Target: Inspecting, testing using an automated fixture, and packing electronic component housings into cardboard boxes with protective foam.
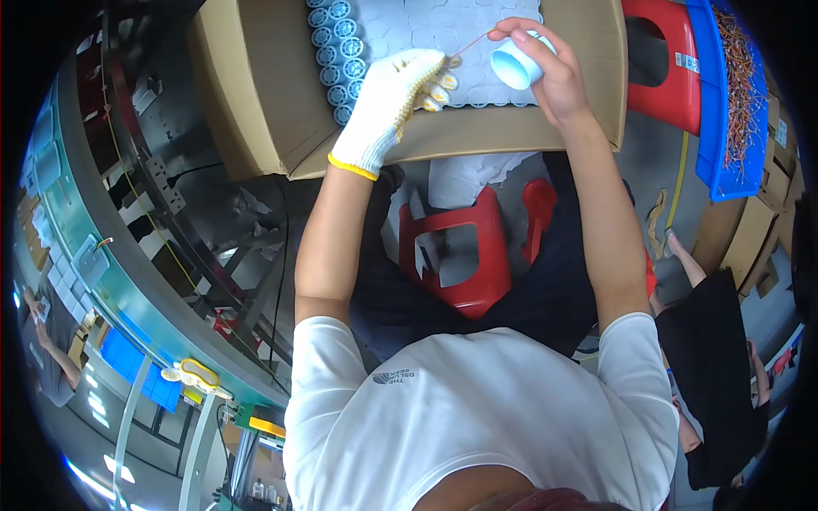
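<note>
My left hand (pixel 385 106), in a white knit glove with a yellow cuff, is closed over the cardboard box, its fingertips pinching one end of a thin reddish wire (pixel 471 45). The wire stretches across to the fingertips of my bare right hand (pixel 559 78). That hand also grips a light-blue, hollow cup-shaped part (pixel 517 63), tilted with its round mouth toward me. Below both hands, the open cardboard box (pixel 477 136) holds a layer of white pieces (pixel 409 30). Several pale-blue round parts with patterned ends (pixel 348 28) stand in rows along the box's left side.
A blue bin (pixel 731 175) full of thin wires rests by a red stool (pixel 669 34) on the right. Another red stool (pixel 473 294) is between my legs. A green-edged bench (pixel 128 281) curves along the left. Other people are at far left and lower right.
</note>
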`<action>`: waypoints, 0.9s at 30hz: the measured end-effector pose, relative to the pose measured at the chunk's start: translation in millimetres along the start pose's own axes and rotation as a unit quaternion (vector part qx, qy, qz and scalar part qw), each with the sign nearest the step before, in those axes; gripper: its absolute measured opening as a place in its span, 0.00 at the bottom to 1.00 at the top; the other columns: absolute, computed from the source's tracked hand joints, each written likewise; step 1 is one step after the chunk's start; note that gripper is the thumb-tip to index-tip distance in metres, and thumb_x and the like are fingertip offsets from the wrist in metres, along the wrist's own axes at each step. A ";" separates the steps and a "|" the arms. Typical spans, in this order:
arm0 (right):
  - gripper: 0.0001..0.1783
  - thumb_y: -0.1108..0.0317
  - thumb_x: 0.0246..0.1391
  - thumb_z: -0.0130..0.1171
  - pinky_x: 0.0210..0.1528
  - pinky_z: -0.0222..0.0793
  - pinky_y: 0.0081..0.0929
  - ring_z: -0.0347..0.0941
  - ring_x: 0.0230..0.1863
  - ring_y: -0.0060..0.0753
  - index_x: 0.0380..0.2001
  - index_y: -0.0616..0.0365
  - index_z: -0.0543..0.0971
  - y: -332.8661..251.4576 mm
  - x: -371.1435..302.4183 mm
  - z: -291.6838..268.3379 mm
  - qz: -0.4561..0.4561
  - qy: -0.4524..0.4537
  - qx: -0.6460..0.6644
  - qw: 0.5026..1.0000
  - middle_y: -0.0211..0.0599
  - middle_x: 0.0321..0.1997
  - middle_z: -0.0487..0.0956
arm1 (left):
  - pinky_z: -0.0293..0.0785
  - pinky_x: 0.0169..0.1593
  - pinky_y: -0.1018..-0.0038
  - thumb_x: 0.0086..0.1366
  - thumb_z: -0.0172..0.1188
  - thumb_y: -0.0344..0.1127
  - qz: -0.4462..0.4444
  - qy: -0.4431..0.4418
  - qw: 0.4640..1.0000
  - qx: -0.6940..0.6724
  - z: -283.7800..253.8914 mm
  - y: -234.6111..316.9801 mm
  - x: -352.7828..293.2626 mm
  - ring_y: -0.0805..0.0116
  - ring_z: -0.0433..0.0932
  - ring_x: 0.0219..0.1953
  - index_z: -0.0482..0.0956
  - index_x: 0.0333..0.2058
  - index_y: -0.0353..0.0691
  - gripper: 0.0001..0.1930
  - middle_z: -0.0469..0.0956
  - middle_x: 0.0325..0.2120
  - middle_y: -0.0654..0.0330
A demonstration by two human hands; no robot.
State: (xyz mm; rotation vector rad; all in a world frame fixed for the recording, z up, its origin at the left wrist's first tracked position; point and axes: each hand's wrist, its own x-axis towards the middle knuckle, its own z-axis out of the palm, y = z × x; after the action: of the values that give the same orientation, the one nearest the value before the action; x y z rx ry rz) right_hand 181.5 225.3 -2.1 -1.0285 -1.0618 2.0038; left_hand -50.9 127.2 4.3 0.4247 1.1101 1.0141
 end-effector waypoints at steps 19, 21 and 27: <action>0.14 0.57 0.70 0.53 0.42 0.80 0.28 0.84 0.39 0.30 0.39 0.53 0.82 32.9 16.7 25.1 0.145 0.015 0.171 0.974 0.38 0.39 0.86 | 0.78 0.28 0.66 0.56 0.67 0.38 0.426 0.199 0.673 0.571 17.4 2.8 -21.3 0.59 0.82 0.23 0.85 0.26 0.45 0.05 0.81 0.19 0.59; 0.14 0.57 0.70 0.53 0.43 0.80 0.27 0.84 0.39 0.29 0.39 0.53 0.82 34.5 16.7 25.8 0.144 0.011 0.166 0.976 0.38 0.39 0.86 | 0.79 0.28 0.66 0.56 0.67 0.38 0.411 0.203 0.675 0.578 14.7 2.0 -23.5 0.57 0.83 0.23 0.85 0.26 0.45 0.05 0.81 0.20 0.58; 0.14 0.56 0.70 0.53 0.44 0.80 0.27 0.83 0.40 0.29 0.40 0.53 0.82 39.1 15.2 32.3 0.134 0.003 0.139 0.981 0.37 0.40 0.86 | 0.80 0.30 0.72 0.58 0.69 0.39 0.412 0.189 0.680 0.577 11.0 0.0 -21.6 0.64 0.83 0.21 0.89 0.30 0.47 0.05 0.83 0.20 0.62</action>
State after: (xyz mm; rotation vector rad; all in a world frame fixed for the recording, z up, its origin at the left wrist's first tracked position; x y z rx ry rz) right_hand 139.8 207.4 -29.2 -1.0682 -0.6399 2.2832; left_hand -42.9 111.0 20.6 1.9612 1.9604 1.0419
